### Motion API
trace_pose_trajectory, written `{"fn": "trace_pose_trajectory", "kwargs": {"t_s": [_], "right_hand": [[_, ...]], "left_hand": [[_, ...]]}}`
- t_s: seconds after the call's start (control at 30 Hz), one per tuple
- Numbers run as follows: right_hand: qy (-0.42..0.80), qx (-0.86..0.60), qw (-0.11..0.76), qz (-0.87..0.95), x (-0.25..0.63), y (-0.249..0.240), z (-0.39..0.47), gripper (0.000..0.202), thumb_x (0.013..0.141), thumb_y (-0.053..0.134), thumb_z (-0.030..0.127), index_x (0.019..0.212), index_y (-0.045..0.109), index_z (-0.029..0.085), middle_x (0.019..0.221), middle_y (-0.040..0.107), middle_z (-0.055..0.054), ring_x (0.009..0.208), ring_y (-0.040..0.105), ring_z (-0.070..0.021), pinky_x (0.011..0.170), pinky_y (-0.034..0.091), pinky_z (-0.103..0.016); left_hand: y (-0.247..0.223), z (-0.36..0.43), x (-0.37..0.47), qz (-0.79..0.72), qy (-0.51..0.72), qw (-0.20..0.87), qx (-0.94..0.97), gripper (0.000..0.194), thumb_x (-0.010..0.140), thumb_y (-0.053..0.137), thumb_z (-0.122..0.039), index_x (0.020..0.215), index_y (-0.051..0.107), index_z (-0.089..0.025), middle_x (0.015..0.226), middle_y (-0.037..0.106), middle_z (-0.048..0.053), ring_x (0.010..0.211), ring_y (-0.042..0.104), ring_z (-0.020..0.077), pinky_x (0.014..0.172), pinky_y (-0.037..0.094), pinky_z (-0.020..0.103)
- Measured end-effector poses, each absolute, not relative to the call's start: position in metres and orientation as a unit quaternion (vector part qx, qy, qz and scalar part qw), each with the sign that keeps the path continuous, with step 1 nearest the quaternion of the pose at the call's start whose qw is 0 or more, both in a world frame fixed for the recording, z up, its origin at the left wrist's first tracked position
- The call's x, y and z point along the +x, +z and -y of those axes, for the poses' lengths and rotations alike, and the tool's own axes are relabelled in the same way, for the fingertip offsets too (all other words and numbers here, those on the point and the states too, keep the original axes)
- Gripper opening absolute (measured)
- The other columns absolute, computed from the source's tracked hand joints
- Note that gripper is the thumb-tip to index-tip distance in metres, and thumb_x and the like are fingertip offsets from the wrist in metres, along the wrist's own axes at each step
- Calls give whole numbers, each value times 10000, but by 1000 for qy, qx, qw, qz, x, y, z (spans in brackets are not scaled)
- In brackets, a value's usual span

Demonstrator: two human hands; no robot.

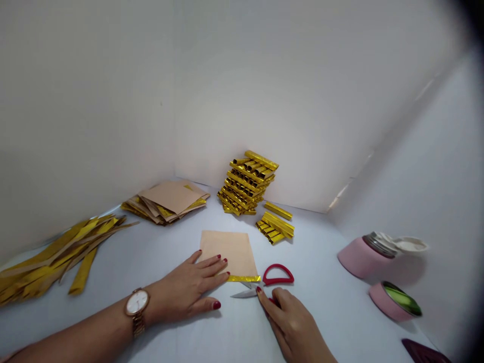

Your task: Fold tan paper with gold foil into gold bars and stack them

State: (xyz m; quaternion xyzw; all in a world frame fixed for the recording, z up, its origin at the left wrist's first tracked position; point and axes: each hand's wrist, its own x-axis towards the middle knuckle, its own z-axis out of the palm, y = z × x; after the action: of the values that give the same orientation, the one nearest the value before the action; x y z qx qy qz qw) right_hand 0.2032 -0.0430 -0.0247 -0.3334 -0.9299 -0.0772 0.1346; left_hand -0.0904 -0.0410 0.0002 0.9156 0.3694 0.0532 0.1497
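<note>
A square of brown paper [230, 251] lies flat on the table, its near edge folded over into a thin gold strip [244, 278]. My left hand [191, 285], wearing a wristwatch, presses on its left side with fingers spread. Just below the fold, red-handled scissors [279, 275] rest on the table with their blades slightly apart, pointing left. My right hand [289, 315] is closed around the lower handle, index finger stretched along towards the blades; part of that handle is hidden under the fingers.
Gold tubes are stacked crosswise [247, 184] at the back, with a smaller pile of tubes [274, 229] beside them. Brown and gold sheets [170, 196] lie back left, gold strips [64, 257] far left. On the right are a pink jar [363, 256] and a pink cup [391, 302].
</note>
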Motion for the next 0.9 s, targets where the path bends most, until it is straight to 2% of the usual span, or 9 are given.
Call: {"fn": "trace_pose_trajectory", "kwargs": {"t_s": [0.27,0.53,0.9], "right_hand": [[-59,-348,144,924,218,-37,48,419,873,357,73,1248,528,149,882,559,-119,712,558,-204,620,513,-322],[-62,-337,147,928,201,-27,45,406,873,355,70,1223,554,120,829,567,-117,671,564,-198,572,516,-305],[-64,-329,176,926,203,-36,47,402,862,357,87,1203,561,151,830,567,-108,663,545,-197,575,504,-305]], "left_hand": [[-1,41,-90,-373,50,156,913,584,959,235,-560,1459,184,-263,1503,227,114,1378,186,274,1073,138,580],[-1,43,-90,-372,45,153,914,597,953,234,-572,1463,160,-270,1508,200,121,1380,165,292,1061,124,610],[-1,41,-91,-373,51,142,915,585,953,245,-571,1449,224,-262,1504,221,119,1376,191,277,1076,153,556]]}}
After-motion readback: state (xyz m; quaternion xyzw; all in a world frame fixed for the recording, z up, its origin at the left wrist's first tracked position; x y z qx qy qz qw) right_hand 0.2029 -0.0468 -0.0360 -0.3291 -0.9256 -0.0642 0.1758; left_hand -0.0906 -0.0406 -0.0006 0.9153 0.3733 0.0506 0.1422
